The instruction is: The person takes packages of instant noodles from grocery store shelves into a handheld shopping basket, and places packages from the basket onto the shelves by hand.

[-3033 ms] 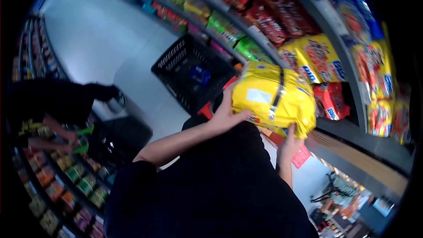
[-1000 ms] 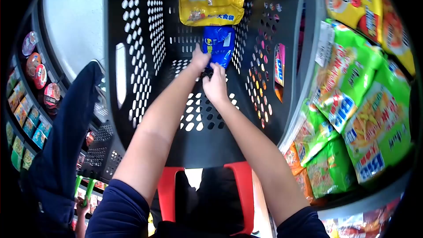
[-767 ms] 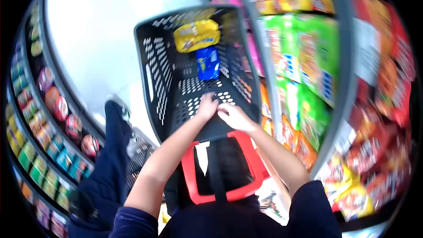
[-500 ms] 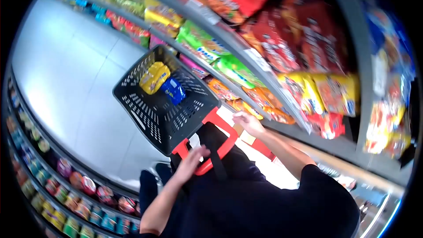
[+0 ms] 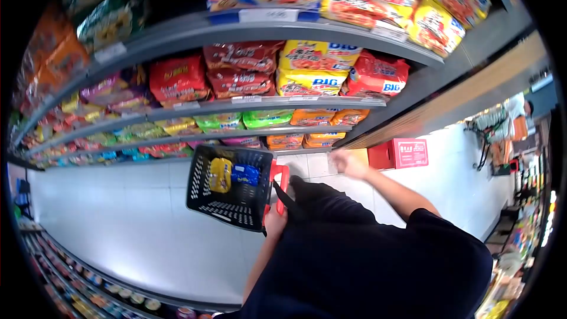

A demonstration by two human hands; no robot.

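A black shopping basket (image 5: pixel 227 215) with a red handle (image 5: pixel 282 198) is in front of my body, its slotted sides tilted in view. Inside it lie a yellow packet (image 5: pixel 221 175) and a blue packet (image 5: pixel 244 175), side by side. My left hand (image 5: pixel 275 221) is closed on the near end of the red handle. Off to the right of the basket, my right hand (image 5: pixel 351 164) hangs in the air over the floor, somewhat blurred. Its fingers look loosely apart, with nothing visible in them.
Shelves (image 5: pixel 218 108) of bagged instant noodles run along the far side. A red box (image 5: pixel 410 153) stands on the floor to the right, near the shelf's end panel. More shelves (image 5: pixel 103 289) line the lower left. A person (image 5: pixel 515 112) and a cart appear at far right.
My view has turned and now faces the shelves more squarely. My left hand, beside the handle before, has closed on it. My right hand remains off the basket.
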